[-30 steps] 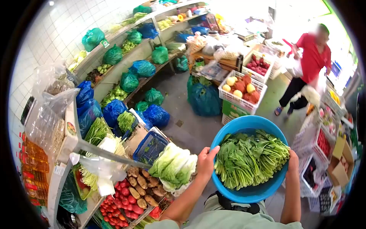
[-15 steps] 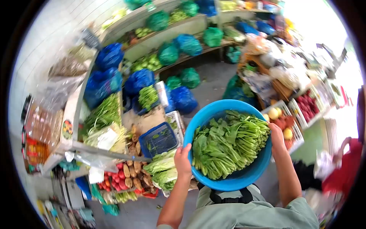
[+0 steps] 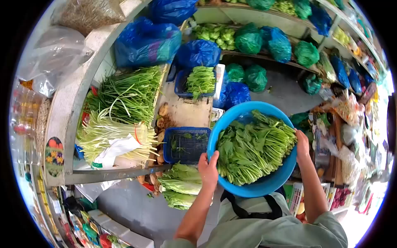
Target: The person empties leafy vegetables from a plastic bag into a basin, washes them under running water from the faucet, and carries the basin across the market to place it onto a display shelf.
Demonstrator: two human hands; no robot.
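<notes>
Both my hands carry a round blue plastic basin in front of my body. Inside it lies a big heap of leafy greens, stems pointing right. My left hand grips the near left rim, thumb on top and fingers hidden underneath. At the right rim, my right hand is closed on the edge. Just left of the basin sits a dark blue plastic basket with a few leaf scraps in it. Heads of leafy cabbage lie below that basket, close to my left hand.
To the left, green chives and pale yellow stalks fill a metal-edged stand. A small basket of cut greens stands beyond. Blue bags and green bags line the back shelves. Crates stand at right.
My view has swung left and come nearer the stand, so the chives and dark blue basket look larger. Both hands still hold the basin of greens. The person in red has left view.
</notes>
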